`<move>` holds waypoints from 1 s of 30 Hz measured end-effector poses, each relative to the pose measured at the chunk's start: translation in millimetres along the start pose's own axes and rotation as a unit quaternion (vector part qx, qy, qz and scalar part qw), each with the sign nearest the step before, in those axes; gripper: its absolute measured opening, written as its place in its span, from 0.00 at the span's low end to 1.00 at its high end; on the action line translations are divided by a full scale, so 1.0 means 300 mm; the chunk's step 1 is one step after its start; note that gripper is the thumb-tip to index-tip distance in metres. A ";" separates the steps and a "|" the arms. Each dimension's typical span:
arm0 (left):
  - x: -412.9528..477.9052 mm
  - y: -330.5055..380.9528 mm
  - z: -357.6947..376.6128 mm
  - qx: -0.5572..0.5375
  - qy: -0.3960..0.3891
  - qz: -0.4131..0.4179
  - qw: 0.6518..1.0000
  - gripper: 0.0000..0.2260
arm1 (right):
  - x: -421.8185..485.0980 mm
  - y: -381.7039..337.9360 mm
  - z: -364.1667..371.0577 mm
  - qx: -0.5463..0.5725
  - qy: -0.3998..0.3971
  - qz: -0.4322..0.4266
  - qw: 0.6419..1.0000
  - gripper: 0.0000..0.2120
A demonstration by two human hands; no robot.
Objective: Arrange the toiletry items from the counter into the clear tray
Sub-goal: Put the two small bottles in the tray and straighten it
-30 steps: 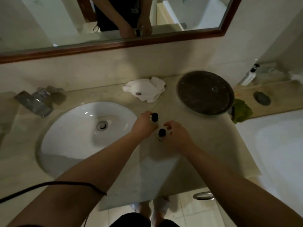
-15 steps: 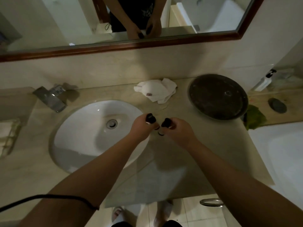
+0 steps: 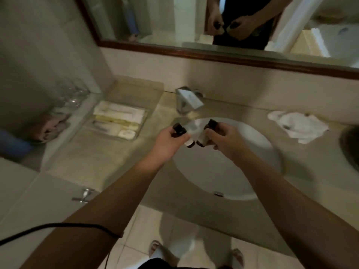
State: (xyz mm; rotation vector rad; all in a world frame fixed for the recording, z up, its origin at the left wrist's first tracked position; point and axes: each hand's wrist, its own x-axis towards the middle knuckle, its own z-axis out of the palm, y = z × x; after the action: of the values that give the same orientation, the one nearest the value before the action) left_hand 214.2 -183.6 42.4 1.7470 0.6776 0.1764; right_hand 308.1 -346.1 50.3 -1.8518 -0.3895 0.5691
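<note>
Your two bare forearms reach forward from the bottom of the view, a thin black cable (image 3: 58,226) draped across the left one. Below them lie pale floor tiles and your feet in light slippers (image 3: 155,249).

Your left hand (image 3: 167,142) has its grip closed around a small bottle (image 3: 179,131) with a round black cap, tilted with the cap up and to the left. Your right hand (image 3: 225,140) has its grip closed around a second small bottle (image 3: 207,131), also black-capped, tilted the other way so the two dark bases nearly meet between your hands. Both bottles are held in the air above the near-left rim of the sink (image 3: 242,181), a smooth white oval basin set under the table (image 3: 108,162), which is polished beige stone with soft veining.

To the left of your hands, resting on the table, is the clear tray (image 3: 144,121), rectangular with transparent walls. It holds rows of flat white and cream packets; their labels are too blurred to read. Farther left, a folded pinkish cloth (image 3: 52,125) lies beside some clear drinking glasses (image 3: 71,94), blurred, in the corner.

Behind the sink stands a blocky chrome faucet (image 3: 186,100). To the right a crumpled white washcloth (image 3: 299,127) lies on the table, and the edge of a dark round dish (image 3: 349,146) shows at the frame's right side.

Along the back wall runs a mirror with a dark wooden frame (image 3: 213,55), reflecting your hands and dark clothing.
</note>
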 end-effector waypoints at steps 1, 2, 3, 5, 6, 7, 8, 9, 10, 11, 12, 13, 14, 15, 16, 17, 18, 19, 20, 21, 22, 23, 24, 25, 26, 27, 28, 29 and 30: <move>0.003 -0.019 -0.083 -0.002 0.008 -0.003 1.000 0.08 | 0.016 -0.028 0.077 -0.005 -0.013 -0.003 1.000 0.05; 0.003 -0.033 -0.160 -0.002 0.015 -0.005 1.000 0.09 | 0.031 -0.055 0.148 -0.007 -0.027 -0.008 1.000 0.06; 0.007 -0.049 -0.232 -0.003 0.022 -0.006 1.000 0.09 | 0.045 -0.080 0.215 -0.005 -0.038 -0.010 0.999 0.07; 0.019 -0.085 -0.362 -0.004 0.046 -0.006 0.999 0.07 | 0.069 -0.124 0.338 -0.001 -0.051 -0.007 0.999 0.08; 0.029 -0.102 -0.418 -0.001 0.058 -0.006 0.998 0.06 | 0.085 -0.139 0.392 -0.004 -0.056 -0.003 0.998 0.09; 0.041 -0.121 -0.470 0.003 0.068 -0.005 0.998 0.05 | 0.104 -0.151 0.441 -0.011 -0.061 0.004 0.998 0.10; 0.052 -0.135 -0.516 0.006 0.074 -0.004 0.997 0.05 | 0.125 -0.160 0.485 -0.017 -0.066 0.010 0.998 0.11; 0.063 -0.150 -0.560 0.008 0.077 -0.005 0.997 0.06 | 0.148 -0.171 0.525 -0.022 -0.071 0.014 0.997 0.12; 0.074 -0.163 -0.600 0.014 0.078 -0.008 0.997 0.07 | 0.173 -0.178 0.560 -0.027 -0.082 0.016 0.996 0.13; 0.088 -0.175 -0.639 0.025 0.079 -0.012 0.996 0.08 | 0.202 -0.186 0.591 -0.034 -0.092 0.018 0.995 0.14; 0.104 -0.186 -0.677 0.042 0.083 -0.015 0.996 0.09 | 0.233 -0.193 0.618 -0.043 -0.102 0.020 0.994 0.14; 0.121 -0.194 -0.715 0.059 0.087 -0.017 0.994 0.10 | 0.265 -0.201 0.644 -0.055 -0.111 0.017 0.992 0.15; 0.138 -0.198 -0.752 0.076 0.090 -0.019 0.993 0.11 | 0.299 -0.208 0.669 -0.072 -0.119 0.013 0.990 0.14; 0.155 -0.199 -0.784 0.094 0.089 -0.019 0.991 0.11 | 0.325 -0.221 0.691 -0.085 -0.127 0.005 0.988 0.14; 0.174 -0.199 -0.814 0.119 0.081 -0.020 0.989 0.11 | 0.355 -0.226 0.712 -0.095 -0.129 -0.003 0.987 0.13; 0.193 -0.197 -0.842 0.147 0.069 -0.019 0.987 0.13 | 0.384 -0.226 0.731 -0.099 -0.128 -0.011 0.987 0.12; 0.215 -0.194 -0.870 0.170 0.057 -0.013 0.984 0.14 | 0.410 -0.228 0.752 -0.100 -0.131 -0.018 0.986 0.12; 0.244 -0.195 -0.896 0.187 0.049 -0.004 0.981 0.14 | 0.433 -0.230 0.772 -0.105 -0.141 -0.025 0.984 0.10; 0.272 -0.198 -0.920 0.203 0.042 0.006 0.978 0.13 | 0.457 -0.226 0.792 -0.117 -0.154 -0.034 0.981 0.07; 0.305 -0.208 -0.942 0.221 0.039 0.015 0.974 0.12 | 0.480 -0.229 0.808 -0.137 -0.162 -0.043 0.976 0.06; 0.341 -0.219 -0.962 0.239 0.038 0.020 0.970 0.11 | 0.499 -0.239 0.822 -0.160 -0.163 -0.048 0.972 0.05; 0.378 -0.226 -0.981 0.253 0.036 0.018 0.967 0.12 | 0.515 -0.250 0.834 -0.178 -0.162 -0.048 0.969 0.05; 0.412 -0.232 -0.998 0.260 0.035 0.013 0.965 0.13 | 0.536 -0.254 0.847 -0.192 -0.159 -0.039 0.968 0.07; 0.444 -0.238 -1.012 0.268 0.035 0.012 0.963 0.13 | 0.553 -0.256 0.859 -0.206 -0.158 -0.031 0.965 0.10; 0.482 -0.248 -1.024 0.274 0.032 0.020 0.961 0.14 | 0.574 -0.254 0.873 -0.228 -0.157 -0.026 0.961 0.12; 0.523 -0.264 -1.034 0.279 0.024 0.032 0.960 0.13 | 0.593 -0.253 0.887 -0.251 -0.153 -0.024 0.955 0.14; 0.557 -0.278 -1.040 0.283 0.009 0.047 0.958 0.13 | 0.606 -0.252 0.901 -0.266 -0.150 -0.017 0.952 0.14; 0.589 -0.291 -1.044 0.293 -0.007 0.059 0.954 0.12 | 0.616 -0.252 0.917 -0.274 -0.147 -0.013 0.950 0.15; 0.618 -0.305 -1.046 0.310 -0.025 0.071 0.948 0.12 | 0.625 -0.252 0.934 -0.284 -0.143 -0.010 0.948 0.14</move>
State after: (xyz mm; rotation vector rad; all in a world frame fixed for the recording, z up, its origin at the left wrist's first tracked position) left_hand 191.0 190.0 7.5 2.3977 0.6067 0.0122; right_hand 308.3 -3.4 6.6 -2.3139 -0.8337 0.7719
